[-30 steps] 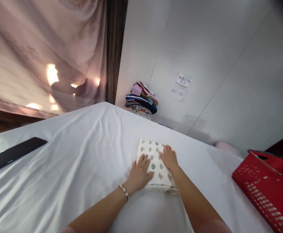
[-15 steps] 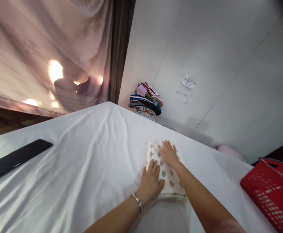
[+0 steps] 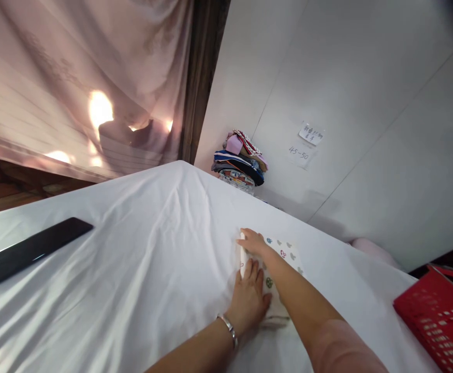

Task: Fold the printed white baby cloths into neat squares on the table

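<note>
A folded white cloth (image 3: pixel 286 254) printed with small mushroom shapes lies on the white sheet (image 3: pixel 133 248) that covers the table. My left hand (image 3: pixel 250 298) rests flat on the near left part of the cloth, fingers stretched out, a thin bracelet on the wrist. My right hand (image 3: pixel 252 241) reaches across to the cloth's far left corner, and its fingers curl at the cloth's edge. Whether they grip the edge is hidden. My right forearm covers much of the cloth.
A red plastic basket (image 3: pixel 439 311) stands at the right edge. A long black flat object (image 3: pixel 32 249) lies on the sheet at the left. A pile of folded colourful clothes (image 3: pixel 239 163) sits against the white wall, below two paper notes (image 3: pixel 306 142). A pink curtain (image 3: pixel 74 77) hangs at the left.
My right hand slid from the top of the cloth to its far left corner. My left hand stayed flat on the near part. The view shifted left.
</note>
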A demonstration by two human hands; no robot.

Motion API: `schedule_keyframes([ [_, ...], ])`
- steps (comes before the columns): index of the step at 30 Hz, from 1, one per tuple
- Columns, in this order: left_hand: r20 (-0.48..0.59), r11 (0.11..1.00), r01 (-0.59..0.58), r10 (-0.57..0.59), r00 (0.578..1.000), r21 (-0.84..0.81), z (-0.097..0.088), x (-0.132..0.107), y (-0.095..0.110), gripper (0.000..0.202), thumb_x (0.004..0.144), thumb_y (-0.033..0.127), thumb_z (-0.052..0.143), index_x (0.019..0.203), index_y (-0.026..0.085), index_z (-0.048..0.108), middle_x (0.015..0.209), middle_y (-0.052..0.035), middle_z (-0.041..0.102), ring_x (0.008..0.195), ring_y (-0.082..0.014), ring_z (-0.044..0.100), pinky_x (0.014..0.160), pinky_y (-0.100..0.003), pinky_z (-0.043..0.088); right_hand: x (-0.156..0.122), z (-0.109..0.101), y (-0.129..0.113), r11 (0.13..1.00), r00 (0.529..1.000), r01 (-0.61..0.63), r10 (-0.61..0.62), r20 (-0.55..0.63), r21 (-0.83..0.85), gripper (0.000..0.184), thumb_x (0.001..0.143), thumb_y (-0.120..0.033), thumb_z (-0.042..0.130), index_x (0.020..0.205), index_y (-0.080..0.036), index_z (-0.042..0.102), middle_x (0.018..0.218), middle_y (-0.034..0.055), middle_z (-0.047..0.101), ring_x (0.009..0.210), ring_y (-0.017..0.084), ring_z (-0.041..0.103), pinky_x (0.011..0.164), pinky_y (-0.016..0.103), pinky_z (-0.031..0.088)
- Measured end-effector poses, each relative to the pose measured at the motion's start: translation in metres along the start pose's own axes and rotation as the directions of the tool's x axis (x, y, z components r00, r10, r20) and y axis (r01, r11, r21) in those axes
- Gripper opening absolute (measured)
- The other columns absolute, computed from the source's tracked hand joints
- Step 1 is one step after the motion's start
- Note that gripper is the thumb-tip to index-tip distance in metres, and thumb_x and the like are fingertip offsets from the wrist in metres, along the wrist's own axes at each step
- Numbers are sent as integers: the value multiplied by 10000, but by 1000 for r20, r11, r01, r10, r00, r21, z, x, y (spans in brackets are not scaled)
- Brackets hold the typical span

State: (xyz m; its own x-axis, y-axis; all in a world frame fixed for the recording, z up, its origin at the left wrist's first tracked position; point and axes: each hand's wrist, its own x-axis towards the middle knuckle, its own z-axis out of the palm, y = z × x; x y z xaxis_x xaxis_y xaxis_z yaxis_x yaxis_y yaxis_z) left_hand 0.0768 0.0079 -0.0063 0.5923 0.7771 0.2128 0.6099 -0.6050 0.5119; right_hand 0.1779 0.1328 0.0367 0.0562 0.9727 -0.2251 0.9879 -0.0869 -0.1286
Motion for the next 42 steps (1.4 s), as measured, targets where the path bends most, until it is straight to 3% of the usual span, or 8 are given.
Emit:
schedule_keyframes([
  [6,-13,999,-31,30,999,-26,2,-2,-2,629,842,434,393,1406,168,308,1483,-98,279,1389,-283,97,1086,-522,190,21,-14,-21,990,992,-104,110,64,-93,539,794,-269,538,1325,-230,454,1309,84,529,1165,254,520,919,360,430],
  [12,-44,998,-57,55,997,-40,3,-3,-3,613,855,392,401,1423,201,269,1487,-79,272,1389,-290,91,1081,-538,192,26,-18,-39,961,985,-115,143,93,-252,411,711,-114,590,1117,-161,632,1126,149,640,1019,274,613,819,370,494],
  [18,-141,993,-122,119,983,-8,2,-4,-1,546,893,338,371,1419,223,286,1413,-96,395,1371,-326,122,1037,-568,237,25,-12,-53,910,980,-131,179,87,-394,404,576,-34,669,970,-123,688,1071,186,654,982,363,611,720,498,520],
  [22,-160,990,-144,141,977,-2,2,-5,-2,565,901,370,353,1438,237,235,1410,-73,407,1371,-342,93,1020,-591,247,32,-10,-54,905,987,-119,153,50,-408,318,564,-35,682,869,-121,705,1002,183,675,910,345,639,696,464,522],
  [29,-152,986,-163,165,974,24,4,-7,-1,557,904,321,334,1445,260,218,1424,-84,388,1356,-373,133,1011,-650,200,43,4,-40,963,996,-51,27,-91,-266,222,665,-55,603,835,-160,699,957,142,686,966,241,626,837,339,425],
  [35,-137,990,-133,137,981,36,2,-7,-2,574,897,335,353,1447,245,213,1482,-75,290,1375,-346,111,1060,-610,165,44,13,-24,1000,982,12,-10,-190,12,253,764,-108,468,839,-194,693,887,42,705,857,168,634,755,243,427],
  [38,-66,996,-92,92,994,-7,-2,-7,-2,579,895,450,337,1412,190,314,1483,-93,285,1389,-303,109,1106,-559,117,35,7,-15,985,969,86,-48,-242,151,320,842,-211,386,994,-205,667,975,1,693,883,141,622,762,212,439],
  [42,-22,998,-48,47,999,-48,-3,-6,-1,595,880,499,335,1356,150,413,1473,-117,303,1397,-265,104,1131,-520,54,3,5,7,965,944,146,-70,-322,219,393,879,-278,319,1130,-198,610,1207,26,599,1103,158,533,932,244,391],
])
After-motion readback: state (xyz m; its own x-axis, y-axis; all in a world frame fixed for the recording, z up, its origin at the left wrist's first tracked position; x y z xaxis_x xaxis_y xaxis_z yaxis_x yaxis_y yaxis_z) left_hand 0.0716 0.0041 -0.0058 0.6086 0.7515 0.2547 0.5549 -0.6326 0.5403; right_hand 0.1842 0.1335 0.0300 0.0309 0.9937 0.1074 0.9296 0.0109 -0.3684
